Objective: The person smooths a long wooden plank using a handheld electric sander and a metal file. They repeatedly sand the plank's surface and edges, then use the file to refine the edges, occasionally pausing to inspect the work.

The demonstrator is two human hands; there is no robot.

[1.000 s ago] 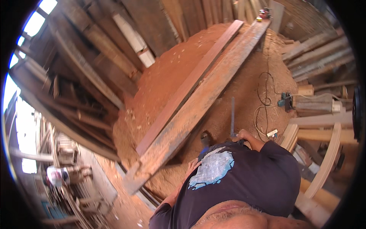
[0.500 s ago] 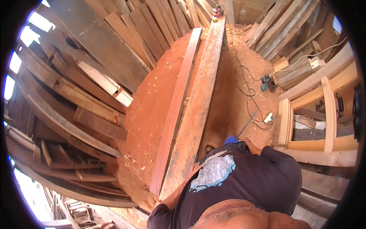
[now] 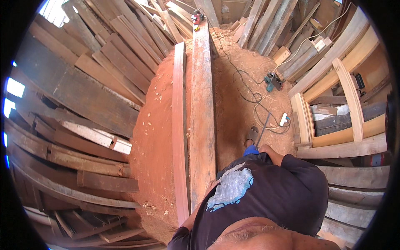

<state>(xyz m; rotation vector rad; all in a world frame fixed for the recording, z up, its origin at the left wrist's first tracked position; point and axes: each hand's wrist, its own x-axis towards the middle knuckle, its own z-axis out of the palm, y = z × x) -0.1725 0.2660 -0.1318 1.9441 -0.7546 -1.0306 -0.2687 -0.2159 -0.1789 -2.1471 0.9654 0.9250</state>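
Note:
A thick, worn wooden beam (image 3: 203, 104) runs away from me, with a smooth reddish plank (image 3: 179, 125) lying along its left side. My left hand (image 3: 213, 184) rests on the beam near my body, fingers laid along the wood, partly covered by my dark shirt. Lower right of the beam, my right hand (image 3: 266, 151) is closed by the lower end of a long, thin, dark blade-like tool (image 3: 264, 128) pointing away from me. Something blue (image 3: 251, 150), perhaps its handle, shows beside the hand. The grip itself is partly hidden.
A red power tool (image 3: 197, 17) sits on the beam's far end. On the sawdust floor right of it lie a green power tool (image 3: 273, 82), tangled cords and a white socket block (image 3: 284, 119). A wooden frame (image 3: 308, 121) stands at right. Boards (image 3: 83, 100) lean along the left.
My view has turned, so the beam and plank now run nearly straight ahead and the scene at right has shifted left. Both hands keep about the same places on the beam and tool.

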